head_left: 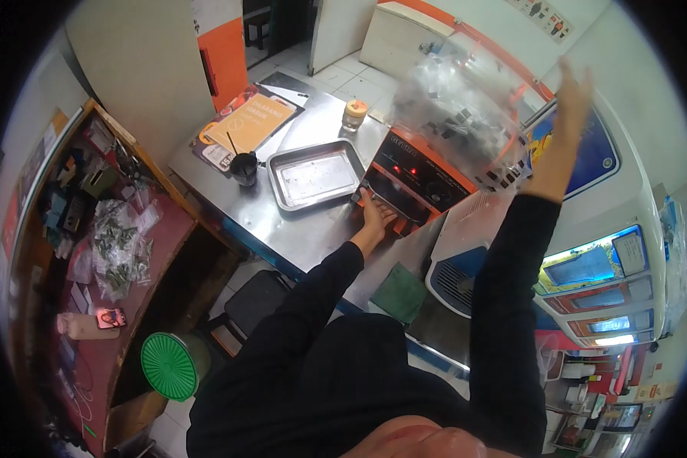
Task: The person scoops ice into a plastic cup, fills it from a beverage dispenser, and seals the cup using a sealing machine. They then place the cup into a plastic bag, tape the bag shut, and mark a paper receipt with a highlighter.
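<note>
An orange and black machine (414, 174) with two red lights stands on the metal table. My left hand (377, 216) is at its lower front edge, fingers spread, with nothing visibly held. My right hand (571, 107) is raised at the upper right, blurred, its fingers apart and nothing seen in them. Clear plastic packaging with dark pieces (466, 114) lies on top of the machine, left of my right forearm. Just left of the machine sits a rectangular metal tray (313, 174).
On the metal table (263, 217) are a black cup (244, 168), a yellow-lidded jar (354, 114) and an orange booklet (256, 122). A green cloth (399, 293) lies nearer me. A large white dispenser (611, 206) stands right; a green-lidded container (169, 366) is lower left.
</note>
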A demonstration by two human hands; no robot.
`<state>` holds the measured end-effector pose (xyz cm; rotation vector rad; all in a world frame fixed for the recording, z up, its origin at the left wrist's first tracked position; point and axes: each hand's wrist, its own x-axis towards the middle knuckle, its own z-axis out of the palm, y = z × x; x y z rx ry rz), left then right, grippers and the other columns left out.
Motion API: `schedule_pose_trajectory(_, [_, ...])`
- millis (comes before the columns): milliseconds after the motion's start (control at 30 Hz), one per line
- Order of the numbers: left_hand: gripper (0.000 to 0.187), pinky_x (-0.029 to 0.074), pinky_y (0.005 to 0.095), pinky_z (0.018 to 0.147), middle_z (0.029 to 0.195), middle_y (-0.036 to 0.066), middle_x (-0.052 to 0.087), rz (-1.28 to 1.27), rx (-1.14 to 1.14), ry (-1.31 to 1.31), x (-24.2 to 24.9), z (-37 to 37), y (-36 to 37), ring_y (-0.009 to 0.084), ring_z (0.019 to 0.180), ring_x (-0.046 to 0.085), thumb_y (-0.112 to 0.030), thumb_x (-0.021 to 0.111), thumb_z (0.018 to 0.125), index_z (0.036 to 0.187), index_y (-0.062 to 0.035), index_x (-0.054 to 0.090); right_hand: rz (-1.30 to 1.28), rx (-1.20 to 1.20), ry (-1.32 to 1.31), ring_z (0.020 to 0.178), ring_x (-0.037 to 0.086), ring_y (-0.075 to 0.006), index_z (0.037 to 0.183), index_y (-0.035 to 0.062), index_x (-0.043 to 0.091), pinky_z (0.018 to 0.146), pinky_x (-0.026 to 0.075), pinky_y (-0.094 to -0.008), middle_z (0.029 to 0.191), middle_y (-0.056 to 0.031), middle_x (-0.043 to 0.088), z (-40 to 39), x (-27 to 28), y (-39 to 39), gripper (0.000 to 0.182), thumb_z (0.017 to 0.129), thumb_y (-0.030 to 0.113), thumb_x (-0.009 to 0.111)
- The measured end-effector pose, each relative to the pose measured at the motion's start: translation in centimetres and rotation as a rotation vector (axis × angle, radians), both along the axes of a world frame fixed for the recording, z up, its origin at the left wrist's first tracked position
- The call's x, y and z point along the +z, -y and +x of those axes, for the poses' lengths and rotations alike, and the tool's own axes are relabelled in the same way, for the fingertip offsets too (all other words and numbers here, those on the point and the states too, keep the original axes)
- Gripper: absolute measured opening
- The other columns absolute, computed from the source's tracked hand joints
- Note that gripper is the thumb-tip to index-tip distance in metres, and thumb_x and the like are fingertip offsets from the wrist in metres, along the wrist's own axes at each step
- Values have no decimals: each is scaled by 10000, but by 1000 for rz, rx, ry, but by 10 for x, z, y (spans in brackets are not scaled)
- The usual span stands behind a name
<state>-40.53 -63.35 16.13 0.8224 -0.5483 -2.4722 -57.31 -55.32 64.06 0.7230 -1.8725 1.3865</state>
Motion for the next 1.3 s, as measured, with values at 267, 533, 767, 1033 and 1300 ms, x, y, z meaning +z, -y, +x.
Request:
schedule_pose_trajectory(267, [987,559,315,660,878,146,671,-127,100,40,12,59,-27,206,727,665,-855,187,837,1042,29,575,95,491,-710,867,635,-273,920,-3,678,865,483,-408,914,-159,680,210,-103,-71,125,823,59,631])
schedule_pose_trajectory(533, [734,552,300,564,709,110,633,-202,138,165,-11,83,-39,183,598,640,-690,338,947,950,6,571,298,406,-229,880,615,-295,901,3,675,864,466,-377,915,-147,663,183,-209,-102,106,800,11,644])
schedule_pose_trajectory(767, [704,563,314,587,781,113,637,-213,137,104,-5,85,-35,197,647,656,-665,399,945,1015,16,561,276,279,-368,1189,518,-322,1129,76,630,1034,358,-465,1246,-156,568,193,-171,-60,390,764,138,754])
schedule_pose_trajectory(1033, [617,581,300,586,805,100,598,-153,37,-10,0,88,-20,191,626,657,-604,518,930,1118,-18,560,378,201,-524,1390,352,-368,1207,183,617,1087,19,-701,1424,-110,460,203,-161,-33,539,712,268,813])
schedule_pose_trajectory(1300, [685,599,349,637,936,154,587,-128,-42,-13,-5,44,6,267,764,691,-604,601,881,1227,-16,534,863,-90,-455,1444,220,-372,1463,254,360,1075,79,-735,1535,-149,279,191,-143,8,911,690,368,829])
